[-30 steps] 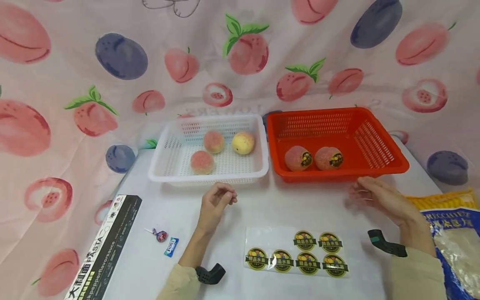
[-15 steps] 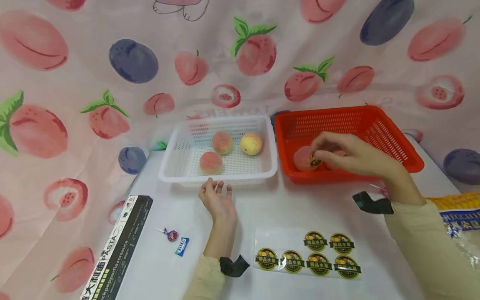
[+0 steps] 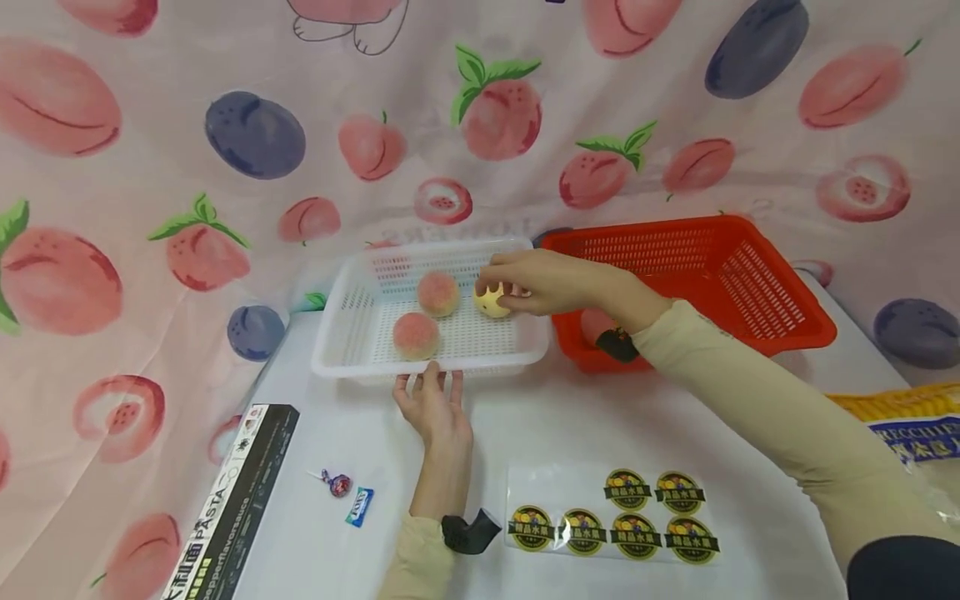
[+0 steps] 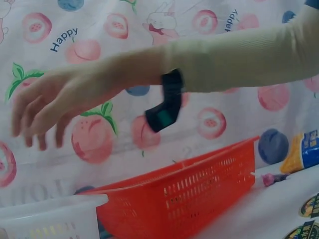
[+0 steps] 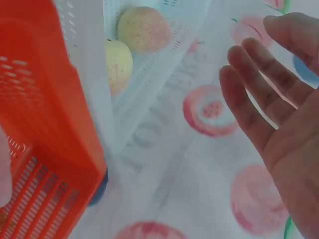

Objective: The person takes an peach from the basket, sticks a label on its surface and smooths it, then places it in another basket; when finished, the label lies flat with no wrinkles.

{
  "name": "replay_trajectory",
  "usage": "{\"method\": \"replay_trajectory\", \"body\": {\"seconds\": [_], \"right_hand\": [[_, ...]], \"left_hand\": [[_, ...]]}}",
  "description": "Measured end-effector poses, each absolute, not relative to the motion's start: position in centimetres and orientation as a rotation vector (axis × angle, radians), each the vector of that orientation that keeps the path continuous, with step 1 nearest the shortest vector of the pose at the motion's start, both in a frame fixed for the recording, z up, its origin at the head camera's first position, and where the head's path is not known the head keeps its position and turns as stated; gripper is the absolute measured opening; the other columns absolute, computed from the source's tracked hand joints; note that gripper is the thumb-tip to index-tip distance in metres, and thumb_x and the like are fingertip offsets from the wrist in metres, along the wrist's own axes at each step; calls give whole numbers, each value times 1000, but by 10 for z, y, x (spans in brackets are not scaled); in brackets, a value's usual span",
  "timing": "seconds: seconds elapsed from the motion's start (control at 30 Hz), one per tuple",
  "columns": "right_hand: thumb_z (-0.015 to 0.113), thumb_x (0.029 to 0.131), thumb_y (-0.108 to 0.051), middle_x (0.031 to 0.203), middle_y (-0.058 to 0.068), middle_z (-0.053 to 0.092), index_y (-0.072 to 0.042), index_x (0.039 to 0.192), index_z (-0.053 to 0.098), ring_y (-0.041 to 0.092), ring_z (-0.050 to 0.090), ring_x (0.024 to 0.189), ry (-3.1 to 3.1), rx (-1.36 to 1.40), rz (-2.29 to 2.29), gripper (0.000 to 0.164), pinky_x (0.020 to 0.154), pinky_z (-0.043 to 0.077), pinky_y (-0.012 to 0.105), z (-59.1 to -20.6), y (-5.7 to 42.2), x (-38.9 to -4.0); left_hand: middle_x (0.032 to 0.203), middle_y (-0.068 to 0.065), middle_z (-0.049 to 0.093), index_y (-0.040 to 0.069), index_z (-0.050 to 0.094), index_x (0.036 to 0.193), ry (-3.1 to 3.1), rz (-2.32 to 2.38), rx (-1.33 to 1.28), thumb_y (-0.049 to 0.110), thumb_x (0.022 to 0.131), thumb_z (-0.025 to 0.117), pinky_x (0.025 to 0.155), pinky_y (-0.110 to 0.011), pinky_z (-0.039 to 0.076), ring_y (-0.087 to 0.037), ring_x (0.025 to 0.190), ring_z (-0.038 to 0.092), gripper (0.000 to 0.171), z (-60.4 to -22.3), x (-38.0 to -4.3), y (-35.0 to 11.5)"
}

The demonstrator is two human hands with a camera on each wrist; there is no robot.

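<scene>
My right hand (image 3: 551, 279) hovers over the white basket (image 3: 502, 362), its loosely bent fingers above a yellow peach (image 3: 489, 305) that they partly cover. In the right wrist view, the fingers of this hand are spread with nothing between them. Two pinkish peaches (image 3: 438, 293) (image 3: 416, 336) lie farther left in the same basket. My left hand (image 3: 437, 417) is at the basket's front rim, palm up with fingers extended; its fingertips overlap the rim, and whether they press on it cannot be told. In the red basket (image 3: 757, 283), one peach (image 3: 594, 325) shows partly behind my right arm.
A sheet of round stickers (image 3: 558, 479) lies at the front. To the left are a lollipop (image 3: 340, 485), a small wrapped candy (image 3: 359, 507) and a long pasta box (image 3: 243, 500). A pasta bag (image 3: 915, 433) is at the right, and another lollipop (image 4: 273, 179) lies beside the red basket.
My right hand has swept left from beside the red basket, across it, to above the yellow peach. My left hand has turned palm up and moved to the white basket's front rim.
</scene>
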State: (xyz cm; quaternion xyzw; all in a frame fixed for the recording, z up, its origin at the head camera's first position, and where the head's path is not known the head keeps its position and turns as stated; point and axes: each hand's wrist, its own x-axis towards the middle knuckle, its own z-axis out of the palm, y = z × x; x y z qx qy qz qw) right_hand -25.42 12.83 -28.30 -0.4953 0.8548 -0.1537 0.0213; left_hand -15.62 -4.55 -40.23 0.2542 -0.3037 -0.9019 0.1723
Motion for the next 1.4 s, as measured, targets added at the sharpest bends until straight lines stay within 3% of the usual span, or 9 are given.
{"method": "replay_trajectory", "body": {"seconds": [0.27,0.57,0.97,1.17,1.4], "right_hand": [[58,83,-24,97,-2,53,-18,108,52,11,53,87,2618,-1700,-261,26,77,46,26,-297,78,-274],[56,85,-26,102,-2,56,-23,106,55,11,52,90,2572,-1835,-143,21,79,45,27,-311,39,-300],[65,79,-26,114,-3,51,-24,118,51,14,51,97,2489,-1696,-49,42,89,41,34,-339,13,-314],[64,77,-30,124,-11,45,-34,124,45,7,51,97,2490,-1637,82,51,76,43,30,-349,-7,-317],[61,80,-23,138,-3,32,-31,133,37,15,36,124,2334,-1543,31,58,99,34,31,-363,-27,-320]], "left_hand": [[115,-11,42,14,27,124,-883,-2528,753,5,83,55,84,-36,48,-24,101,47,50,-403,-153,-47],[107,-7,44,15,32,120,-911,-2531,740,8,83,56,84,-36,48,-20,95,50,45,-408,-158,-44],[96,-3,46,17,36,111,-920,-2527,767,8,83,57,78,-35,50,-19,88,49,37,-413,-164,-34],[94,-2,47,15,36,113,-900,-2523,775,8,83,56,79,-35,50,-19,90,48,37,-414,-163,-39],[99,-3,45,16,34,115,-898,-2520,788,10,84,55,83,-36,49,-21,97,47,37,-414,-163,-47]]}}
